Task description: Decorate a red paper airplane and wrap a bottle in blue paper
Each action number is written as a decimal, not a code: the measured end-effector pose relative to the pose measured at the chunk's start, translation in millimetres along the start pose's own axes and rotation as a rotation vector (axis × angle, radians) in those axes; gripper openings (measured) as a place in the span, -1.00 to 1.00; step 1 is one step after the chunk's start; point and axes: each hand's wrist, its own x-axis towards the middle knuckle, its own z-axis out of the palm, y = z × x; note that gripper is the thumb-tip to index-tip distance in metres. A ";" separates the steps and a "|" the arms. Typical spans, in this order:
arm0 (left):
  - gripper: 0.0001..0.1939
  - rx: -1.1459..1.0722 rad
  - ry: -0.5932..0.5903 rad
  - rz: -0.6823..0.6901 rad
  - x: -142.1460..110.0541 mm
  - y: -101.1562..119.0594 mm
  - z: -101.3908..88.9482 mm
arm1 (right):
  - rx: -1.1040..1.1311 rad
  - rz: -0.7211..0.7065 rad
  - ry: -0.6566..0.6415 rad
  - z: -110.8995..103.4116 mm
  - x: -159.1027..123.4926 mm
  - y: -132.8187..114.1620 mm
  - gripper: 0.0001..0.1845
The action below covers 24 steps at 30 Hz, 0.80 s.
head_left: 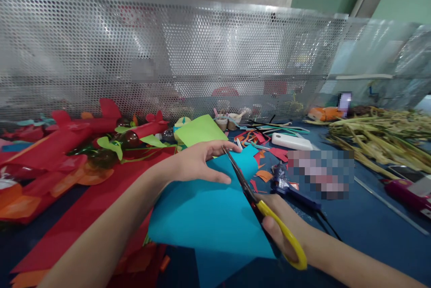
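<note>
A sheet of bright blue paper spans the middle of the head view, curling up toward its far end. My left hand holds its far left part, thumb over the top and fingers bent at the far edge. In my right hand is a pair of scissors with yellow handles. Their blades point away to the upper left and lie along the paper's right side, close to my left fingertips. Whether the blades are parted is hard to tell.
Red paper and bottle models wrapped in red paper lie left. Green paper is behind. A blue glue gun, paper scraps and a white case are right, before dried stalks. A perforated metal panel borders the back.
</note>
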 end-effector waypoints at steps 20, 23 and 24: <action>-0.31 0.365 0.339 -0.101 -13.7 -19.1 -55.7 | -0.062 0.279 0.167 -9.6 22.5 21.4 -0.59; -0.40 0.444 0.446 -0.141 -14.2 -31.3 -67.4 | -0.209 0.333 0.135 -11.6 24.6 37.0 -0.65; -0.42 0.465 0.478 -0.154 -13.3 -36.5 -70.2 | -0.232 0.339 0.131 -11.2 24.6 41.4 -0.66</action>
